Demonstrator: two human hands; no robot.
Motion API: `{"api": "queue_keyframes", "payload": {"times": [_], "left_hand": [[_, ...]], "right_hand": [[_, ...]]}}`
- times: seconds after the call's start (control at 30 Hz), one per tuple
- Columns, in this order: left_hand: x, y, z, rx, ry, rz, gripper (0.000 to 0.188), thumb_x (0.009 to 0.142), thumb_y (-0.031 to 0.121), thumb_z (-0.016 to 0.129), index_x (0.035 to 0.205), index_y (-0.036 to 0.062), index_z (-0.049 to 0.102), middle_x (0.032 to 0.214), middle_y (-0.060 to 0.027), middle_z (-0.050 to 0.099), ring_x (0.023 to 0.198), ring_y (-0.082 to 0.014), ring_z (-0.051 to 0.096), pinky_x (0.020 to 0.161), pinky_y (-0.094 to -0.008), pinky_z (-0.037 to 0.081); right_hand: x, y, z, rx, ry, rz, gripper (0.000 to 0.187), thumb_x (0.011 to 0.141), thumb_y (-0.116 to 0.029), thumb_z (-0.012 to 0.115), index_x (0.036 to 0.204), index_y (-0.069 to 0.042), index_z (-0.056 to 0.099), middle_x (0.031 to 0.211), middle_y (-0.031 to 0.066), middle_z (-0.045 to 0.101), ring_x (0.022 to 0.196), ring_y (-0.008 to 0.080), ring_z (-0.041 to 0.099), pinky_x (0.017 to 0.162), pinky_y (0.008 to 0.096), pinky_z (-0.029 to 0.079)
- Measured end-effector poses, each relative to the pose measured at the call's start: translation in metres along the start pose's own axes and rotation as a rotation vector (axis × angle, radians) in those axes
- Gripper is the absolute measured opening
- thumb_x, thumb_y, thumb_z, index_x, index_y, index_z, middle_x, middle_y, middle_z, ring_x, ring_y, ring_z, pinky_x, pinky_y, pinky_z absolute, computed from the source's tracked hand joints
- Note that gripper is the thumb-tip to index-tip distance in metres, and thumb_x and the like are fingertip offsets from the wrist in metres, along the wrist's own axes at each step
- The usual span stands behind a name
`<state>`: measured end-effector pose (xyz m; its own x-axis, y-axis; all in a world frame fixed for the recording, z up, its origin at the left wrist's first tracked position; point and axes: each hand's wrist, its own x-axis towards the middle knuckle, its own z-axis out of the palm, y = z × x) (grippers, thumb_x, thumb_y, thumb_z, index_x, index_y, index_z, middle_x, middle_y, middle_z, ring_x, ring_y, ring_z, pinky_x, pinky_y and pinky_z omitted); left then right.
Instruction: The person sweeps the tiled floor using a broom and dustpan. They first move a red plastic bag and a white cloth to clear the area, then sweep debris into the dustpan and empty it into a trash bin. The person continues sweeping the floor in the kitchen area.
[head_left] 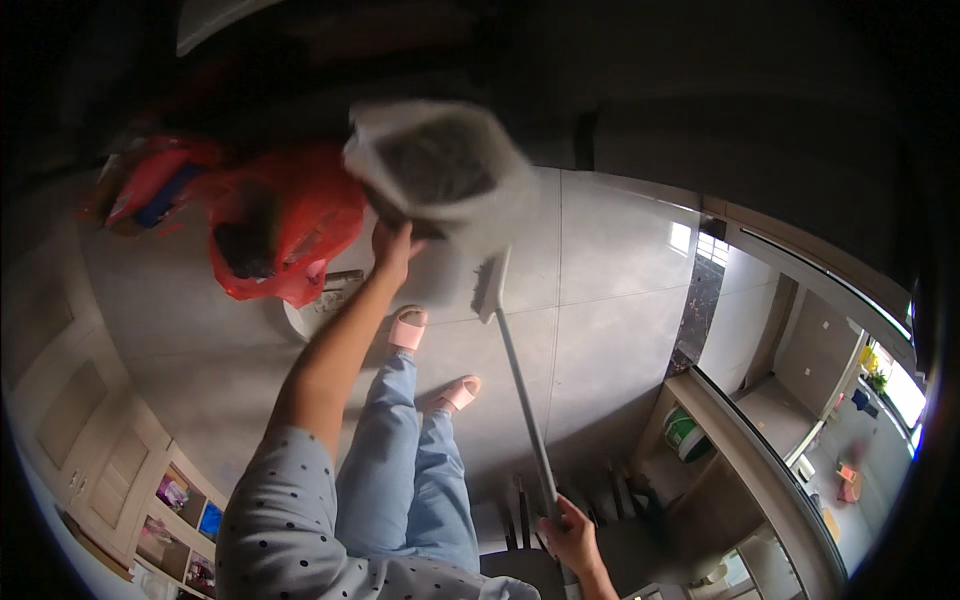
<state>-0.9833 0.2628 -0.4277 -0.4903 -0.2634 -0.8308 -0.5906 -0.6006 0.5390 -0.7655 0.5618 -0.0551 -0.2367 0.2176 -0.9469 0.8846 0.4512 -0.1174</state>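
Two bare hands at work above a tiled floor (620, 250), with a broom and a bag-lined container.
The right hand (573, 538), at the lower edge of the view, has its fingers wrapped around the upper pole of the broom (524, 393); the pole slants up and slightly left to a pale head, with dark bristles facing left. The left hand (393, 252) extends forward, its fingers touching the near side of the container (510, 180), which is pale-lined, dark inside and blurred; whether they close on it cannot be told. The container appears just beyond the broom head, at upper centre. A red plastic bag (318, 215) is just left of it, above a partly hidden pale object (300, 320). Pink slippers (408, 328) stand between the left forearm and the broom.
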Motion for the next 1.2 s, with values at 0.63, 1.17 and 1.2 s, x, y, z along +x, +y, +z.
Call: {"api": "queue_keyframes", "payload": {"times": [0.63,1.17,1.2], "left_hand": [[-0.235,-0.076,-0.155,0.000,0.089,-0.249,0.037,0.075,0.015,0.060,0.106,0.0048,0.042,0.089,-0.0061,0.052,0.072,-0.0136,0.055,0.056,-0.0236,0.047],[-0.223,-0.058,-0.177,0.078,0.086,-0.162,0.044,0.075,0.020,0.062,0.112,0.0075,0.042,0.105,-0.0079,0.049,0.091,-0.0184,0.052,0.075,-0.0342,0.047],[-0.222,-0.055,-0.173,0.071,0.061,-0.146,0.046,0.075,0.020,0.062,0.113,0.0075,0.041,0.106,-0.0081,0.048,0.093,-0.0186,0.052,0.075,-0.0350,0.047]], "right_hand": [[0.192,-0.215,0.062,0.438,-0.358,-0.394,0.045,0.085,-0.013,0.049,0.125,0.002,0.035,0.057,0.0023,0.044,0.042,0.0081,0.037,0.039,0.0222,0.030],[0.075,-0.091,0.010,0.339,-0.223,-0.154,0.046,0.084,-0.011,0.050,0.126,-0.002,0.035,0.053,0.0008,0.045,0.038,0.0068,0.039,0.036,0.0215,0.029],[0.086,-0.100,0.014,0.354,-0.237,-0.201,0.045,0.084,-0.011,0.050,0.126,-0.003,0.036,0.054,0.0012,0.045,0.039,0.0069,0.038,0.036,0.0218,0.030]]}}
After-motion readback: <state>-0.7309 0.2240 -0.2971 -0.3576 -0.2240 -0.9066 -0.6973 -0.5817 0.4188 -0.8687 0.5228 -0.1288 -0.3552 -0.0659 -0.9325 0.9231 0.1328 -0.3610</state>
